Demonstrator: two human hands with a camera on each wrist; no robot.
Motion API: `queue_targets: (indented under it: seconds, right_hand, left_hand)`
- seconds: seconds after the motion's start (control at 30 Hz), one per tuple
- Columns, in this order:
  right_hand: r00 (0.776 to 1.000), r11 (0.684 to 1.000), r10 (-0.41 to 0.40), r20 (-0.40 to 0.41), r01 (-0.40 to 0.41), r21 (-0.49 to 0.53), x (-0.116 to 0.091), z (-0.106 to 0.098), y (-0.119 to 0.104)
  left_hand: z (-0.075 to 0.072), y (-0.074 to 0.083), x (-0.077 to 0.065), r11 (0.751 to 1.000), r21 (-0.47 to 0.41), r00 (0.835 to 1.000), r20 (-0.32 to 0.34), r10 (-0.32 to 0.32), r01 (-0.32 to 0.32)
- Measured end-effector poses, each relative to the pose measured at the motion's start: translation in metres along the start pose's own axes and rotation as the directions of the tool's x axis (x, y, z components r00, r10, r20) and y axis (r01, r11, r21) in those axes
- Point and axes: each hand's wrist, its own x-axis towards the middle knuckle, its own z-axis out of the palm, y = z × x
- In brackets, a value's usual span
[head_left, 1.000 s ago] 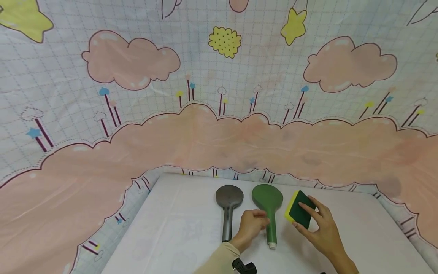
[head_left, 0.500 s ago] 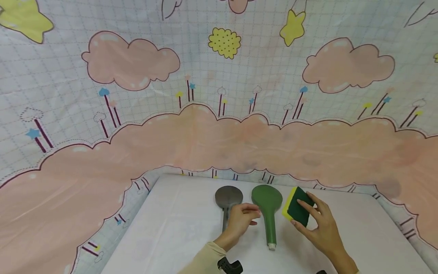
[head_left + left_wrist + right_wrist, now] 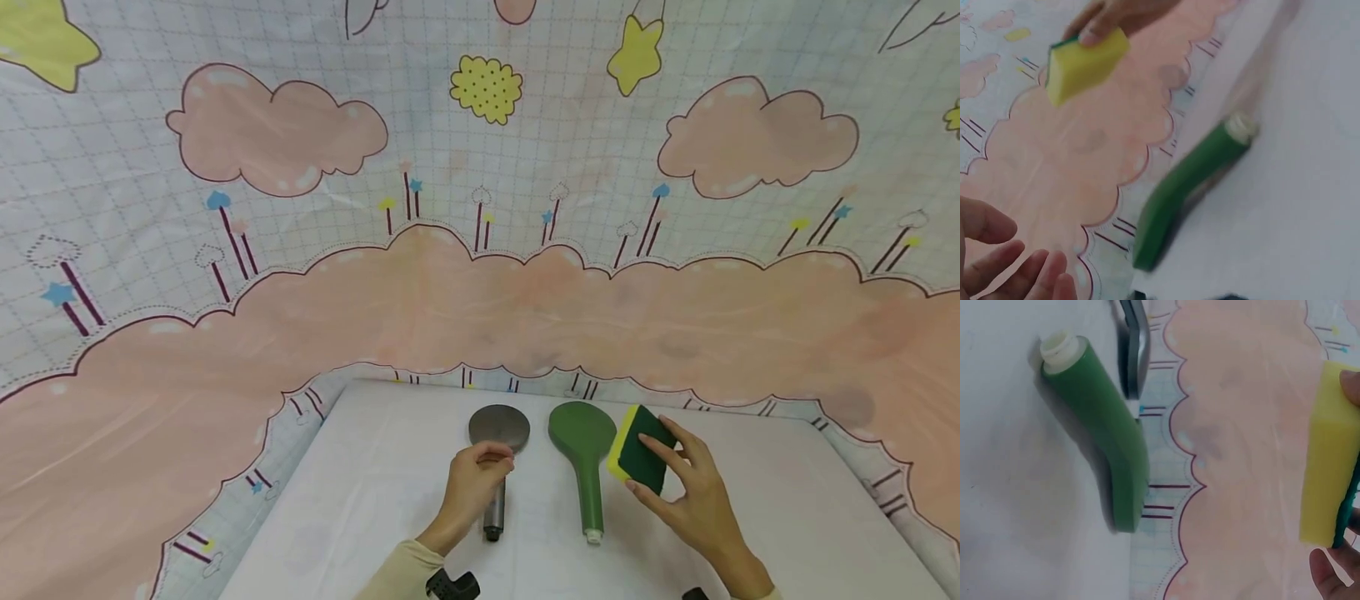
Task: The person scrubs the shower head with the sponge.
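Note:
My right hand point(image 3: 701, 504) pinches a sponge point(image 3: 639, 462) between thumb and fingers, its dark green scouring side facing me and its yellow foam to the left. The sponge is held up beside the round head of a green handheld shower head point(image 3: 582, 433). That shower head lies on the table with its white threaded end point(image 3: 1060, 349) towards me. To its left is a grey shower head point(image 3: 498, 422) with a black handle end. My left hand point(image 3: 467, 492) hovers over the grey handle, partly hiding it; its fingers point(image 3: 997, 269) are loosely bent and hold nothing.
Both shower heads rest on a white table point(image 3: 360, 500). Behind it hangs a cloth backdrop point(image 3: 525, 308) printed with clouds, stars and a grid. A dark wrist strap point(image 3: 453, 586) shows below the left sleeve point(image 3: 401, 573).
My left hand has moved left, from the green shower head's handle to over the grey one. My right hand has brought the sponge slightly left and up, closer to the green shower head.

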Motion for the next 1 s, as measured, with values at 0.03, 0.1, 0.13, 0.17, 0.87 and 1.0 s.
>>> queue_targets:
  seconds: [0.03, 0.1, 0.13, 0.17, 0.87, 1.0]
  right_hand:
    - [1.000, 1.000, -0.004, -0.003, 0.004, -0.001, 0.000, 0.000, -0.002]
    - [1.000, 1.000, -0.011, -0.005, 0.011, 0.003, 0.001, 0.001, -0.005]
    - [1.000, 1.000, -0.013, -0.006, 0.013, 0.012, 0.002, 0.002, -0.006]
    - [1.000, 1.000, -0.017, -0.006, 0.017, 0.022, 0.002, 0.003, -0.007]
    - [0.992, 0.982, -0.127, 0.011, 0.124, 0.144, 0.011, 0.035, -0.023]
    - [0.993, 0.986, -0.099, 0.065, 0.089, 0.141, 0.008, 0.040, -0.026]
  left_hand:
    - [-0.004, -0.004, 0.000, 1.000, 0.024, 1.000, -0.009, 0.016, -0.016]
    - [-0.010, -0.011, 0.000, 0.996, 0.072, 0.999, -0.028, 0.045, -0.043]
    - [-0.013, -0.015, 0.000, 0.994, 0.096, 0.998, -0.039, 0.052, -0.048]
    - [-0.016, -0.018, 0.000, 0.992, 0.115, 0.997, -0.047, 0.055, -0.050]
    - [-0.019, -0.051, 0.006, 0.985, 0.134, 0.991, 0.062, -0.115, 0.106]
    - [-0.014, -0.053, 0.007, 0.989, 0.087, 0.989, 0.072, -0.126, 0.120]
